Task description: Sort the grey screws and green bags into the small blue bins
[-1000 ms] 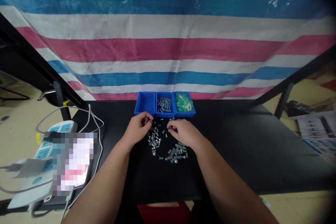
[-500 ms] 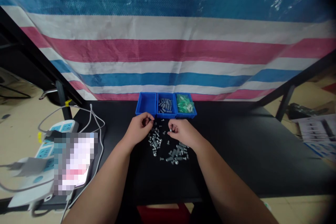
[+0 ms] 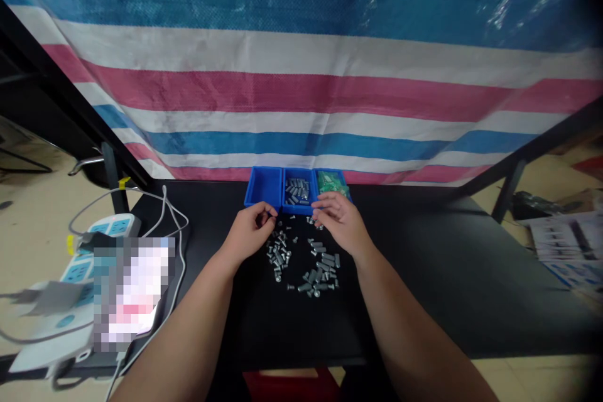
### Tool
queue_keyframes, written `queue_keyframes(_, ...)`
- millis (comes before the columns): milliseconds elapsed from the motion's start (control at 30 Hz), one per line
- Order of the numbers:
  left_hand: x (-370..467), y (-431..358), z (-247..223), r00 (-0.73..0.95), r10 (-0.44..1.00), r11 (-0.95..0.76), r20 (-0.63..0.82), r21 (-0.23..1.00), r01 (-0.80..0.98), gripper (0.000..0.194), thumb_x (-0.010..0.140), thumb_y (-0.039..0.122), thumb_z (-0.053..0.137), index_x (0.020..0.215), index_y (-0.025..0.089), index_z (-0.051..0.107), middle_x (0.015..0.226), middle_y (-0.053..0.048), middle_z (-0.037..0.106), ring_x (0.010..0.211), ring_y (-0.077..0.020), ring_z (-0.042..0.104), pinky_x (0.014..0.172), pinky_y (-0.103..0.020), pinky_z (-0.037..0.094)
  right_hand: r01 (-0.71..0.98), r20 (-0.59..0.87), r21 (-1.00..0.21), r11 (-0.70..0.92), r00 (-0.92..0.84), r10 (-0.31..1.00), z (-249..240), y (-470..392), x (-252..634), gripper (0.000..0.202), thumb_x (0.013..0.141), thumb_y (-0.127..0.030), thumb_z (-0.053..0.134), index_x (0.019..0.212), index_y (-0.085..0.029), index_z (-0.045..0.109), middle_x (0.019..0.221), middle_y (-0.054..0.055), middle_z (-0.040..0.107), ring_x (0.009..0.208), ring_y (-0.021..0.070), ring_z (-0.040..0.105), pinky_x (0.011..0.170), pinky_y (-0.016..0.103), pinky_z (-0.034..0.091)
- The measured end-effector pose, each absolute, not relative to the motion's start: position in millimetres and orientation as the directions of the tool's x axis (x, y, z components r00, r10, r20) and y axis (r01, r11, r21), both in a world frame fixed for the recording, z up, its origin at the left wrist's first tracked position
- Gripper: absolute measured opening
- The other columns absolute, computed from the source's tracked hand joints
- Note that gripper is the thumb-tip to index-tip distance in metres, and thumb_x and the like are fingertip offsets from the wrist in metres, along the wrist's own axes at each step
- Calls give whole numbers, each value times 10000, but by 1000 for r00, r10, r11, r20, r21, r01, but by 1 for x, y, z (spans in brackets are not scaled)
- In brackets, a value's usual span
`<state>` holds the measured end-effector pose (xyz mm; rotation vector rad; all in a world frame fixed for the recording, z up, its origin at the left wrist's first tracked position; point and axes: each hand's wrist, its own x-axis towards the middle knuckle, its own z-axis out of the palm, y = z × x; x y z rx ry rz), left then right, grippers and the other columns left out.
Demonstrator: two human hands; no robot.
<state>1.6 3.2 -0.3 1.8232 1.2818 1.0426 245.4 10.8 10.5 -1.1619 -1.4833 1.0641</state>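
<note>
My left hand [image 3: 252, 229] rests at the front of the left blue bin [image 3: 264, 186], its fingers curled into a pinch; whatever lies between them is hidden. Beside it is a pile of small silver screws [image 3: 279, 254] on the black table. My right hand [image 3: 340, 221] is open, fingers apart, in front of the right blue bin, which holds green-and-clear plastic packets [image 3: 331, 182]. A few small screws [image 3: 310, 221] lie by its fingertips. Nearer my body sits a second pile, grey metal cylinders mixed with screws [image 3: 323, 274].
The middle blue bin [image 3: 298, 208] contains several grey cylinders [image 3: 298, 188]. On the left are a white power strip [image 3: 106, 229], tangled cables [image 3: 181, 226] and a phone with a blurred screen [image 3: 136, 295]. A striped tarp [image 3: 301, 94] hangs behind the table.
My right hand has moved right and away from me, and its pinched fingers have opened. Small screws now show by its fingertips. My left hand stays where it was.
</note>
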Motion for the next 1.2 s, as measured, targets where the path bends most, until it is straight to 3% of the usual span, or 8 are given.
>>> queue_keyframes(100,1,3,-1,198,953,-295,231,861,414,123,865,260,589,940,174,638,629,50,435,584,-105,419,611,-235,352,340,134,-923,183,-161,978,18,8,255,237,863,-427,645,926,-208,580,763,9,625,597,139,581,555,271,486)
queue_keyframes(167,1,4,-1,198,952,-296,232,858,419,123,868,261,587,940,174,636,628,50,436,584,-104,420,612,-236,352,497,42,-849,177,-271,962,22,4,267,183,861,-379,646,893,-205,598,699,-9,613,580,131,565,560,259,447)
queue_keyframes(267,1,4,-2,201,953,-295,228,855,428,125,869,264,589,942,174,635,621,53,431,578,-102,417,611,-237,350,674,-219,-724,148,-427,877,26,1,285,185,779,-291,725,912,-204,631,721,-7,665,618,139,596,577,246,419)
queue_keyframes(367,1,4,-2,202,953,-292,225,857,424,126,870,270,593,938,174,634,619,54,422,575,-102,412,609,-237,350,738,-316,-659,146,-447,837,24,1,295,280,695,-196,760,953,-207,649,842,7,702,670,139,613,579,229,406)
queue_keyframes(633,2,4,-2,208,954,-286,215,862,419,122,867,272,590,927,173,631,609,53,403,566,-104,396,591,-234,342,734,-282,-657,171,-450,847,13,4,286,188,712,-189,742,871,-198,642,851,8,714,696,142,630,578,229,402)
queue_keyframes(800,2,4,-3,213,950,-299,227,856,421,127,867,271,584,932,173,632,616,52,405,570,-104,396,595,-232,346,754,-221,-624,204,-420,880,14,4,274,247,809,-290,712,1025,-213,619,823,8,715,643,143,619,577,253,401)
queue_keyframes(933,2,5,-2,218,950,-298,223,854,426,123,867,266,584,933,175,631,616,54,405,572,-104,399,602,-235,347,802,-154,-554,223,-362,919,14,4,264,148,877,-319,658,982,-216,640,782,12,713,676,163,627,602,273,392)
queue_keyframes(1200,4,3,-3,218,948,-307,232,848,433,133,852,241,580,938,169,652,624,45,449,585,-107,436,621,-240,360,820,-153,-500,280,-402,903,11,3,259,149,859,-275,667,997,-223,689,660,-13,642,607,151,564,566,273,330)
